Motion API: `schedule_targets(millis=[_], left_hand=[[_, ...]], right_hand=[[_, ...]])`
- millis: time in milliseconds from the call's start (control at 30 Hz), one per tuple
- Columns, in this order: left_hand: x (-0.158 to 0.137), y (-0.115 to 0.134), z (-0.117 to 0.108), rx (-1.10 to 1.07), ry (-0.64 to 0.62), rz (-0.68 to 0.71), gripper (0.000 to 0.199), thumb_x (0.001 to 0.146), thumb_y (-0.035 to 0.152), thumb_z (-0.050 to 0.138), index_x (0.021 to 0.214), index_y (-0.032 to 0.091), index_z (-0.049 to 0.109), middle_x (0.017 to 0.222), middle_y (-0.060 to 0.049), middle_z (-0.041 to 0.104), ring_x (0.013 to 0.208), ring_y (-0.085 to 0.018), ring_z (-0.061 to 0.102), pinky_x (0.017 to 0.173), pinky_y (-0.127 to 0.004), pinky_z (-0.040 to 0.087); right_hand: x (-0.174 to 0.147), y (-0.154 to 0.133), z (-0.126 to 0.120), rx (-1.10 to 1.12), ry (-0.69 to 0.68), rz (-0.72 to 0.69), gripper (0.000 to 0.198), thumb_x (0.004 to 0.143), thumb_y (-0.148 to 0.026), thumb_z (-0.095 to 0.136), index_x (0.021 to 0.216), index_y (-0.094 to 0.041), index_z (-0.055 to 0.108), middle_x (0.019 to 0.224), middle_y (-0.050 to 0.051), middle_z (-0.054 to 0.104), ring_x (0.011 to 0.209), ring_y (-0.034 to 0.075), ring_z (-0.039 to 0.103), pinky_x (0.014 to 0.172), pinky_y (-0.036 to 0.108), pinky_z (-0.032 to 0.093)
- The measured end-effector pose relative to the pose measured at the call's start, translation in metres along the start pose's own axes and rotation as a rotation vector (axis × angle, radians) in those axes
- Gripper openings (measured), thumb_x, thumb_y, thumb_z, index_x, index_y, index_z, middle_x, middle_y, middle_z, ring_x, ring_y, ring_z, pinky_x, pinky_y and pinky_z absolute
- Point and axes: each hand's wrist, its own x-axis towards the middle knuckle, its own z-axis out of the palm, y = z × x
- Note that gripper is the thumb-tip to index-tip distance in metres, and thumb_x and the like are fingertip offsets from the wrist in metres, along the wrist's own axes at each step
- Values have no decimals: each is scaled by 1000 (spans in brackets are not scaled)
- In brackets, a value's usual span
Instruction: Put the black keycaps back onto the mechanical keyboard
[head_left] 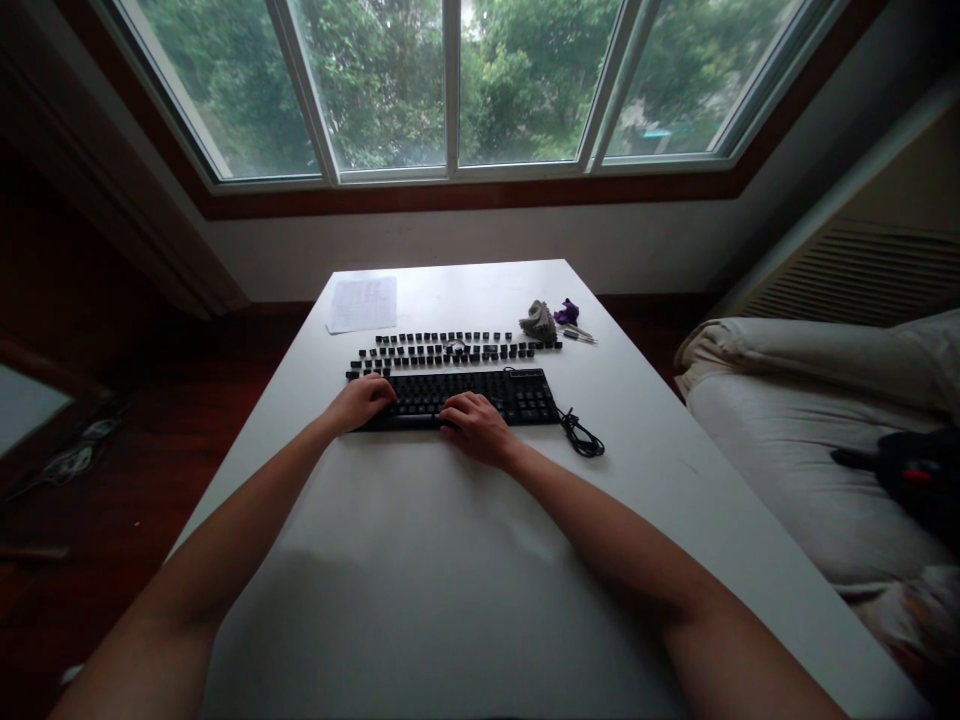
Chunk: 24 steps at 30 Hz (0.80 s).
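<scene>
A black keyboard (420, 388) lies across the white table, with many of its keys in place. My left hand (362, 400) is over its left end, fingers bent and pressed together against the keys. Over the front middle edge, my right hand (476, 425) has its fingers and thumb curled inward around a small dark spot. What either hand pinches is too small and too covered to name. Behind the keyboard, loose black keycaps (420, 361) stand in several rows. A coiled black cable (583, 436) lies at the keyboard's right end.
A grey cloth (538, 321) and a purple cloth (568, 312) lie at the back right, beside thin sticks or tools (579, 335). Printed paper (363, 304) is at the back left of the white table (420, 560). A covered couch (765, 440) stands to the right.
</scene>
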Motion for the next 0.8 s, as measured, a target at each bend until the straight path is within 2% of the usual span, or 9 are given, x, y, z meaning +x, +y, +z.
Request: schedule_targets(millis=[200, 500, 800], left_hand=[[-9, 1, 6, 17, 90, 42, 22, 93, 29, 55, 96, 24, 76, 101, -4, 69, 89, -18, 66, 83, -32, 52], [-15, 2, 5, 29, 55, 41, 23, 92, 34, 61, 107, 26, 76, 108, -4, 71, 89, -19, 66, 84, -33, 53], [-18, 2, 6, 41, 135, -4, 24, 95, 35, 58, 111, 27, 75, 111, -4, 72, 97, -20, 68, 92, -34, 52]], right_hand=[[0, 1, 1, 4, -1, 5, 17, 95, -31, 66, 110, -25, 69, 116, 9, 67, 111, 26, 57, 97, 43, 44], [-1, 1, 1, 6, -8, 2, 18, 95, -32, 66, 111, -25, 69, 116, 9, 68, 110, 26, 57, 96, 43, 44], [-1, 0, 0, 4, 0, 2, 17, 95, -31, 65, 110, -24, 69, 117, 9, 67, 111, 26, 57, 97, 43, 44]])
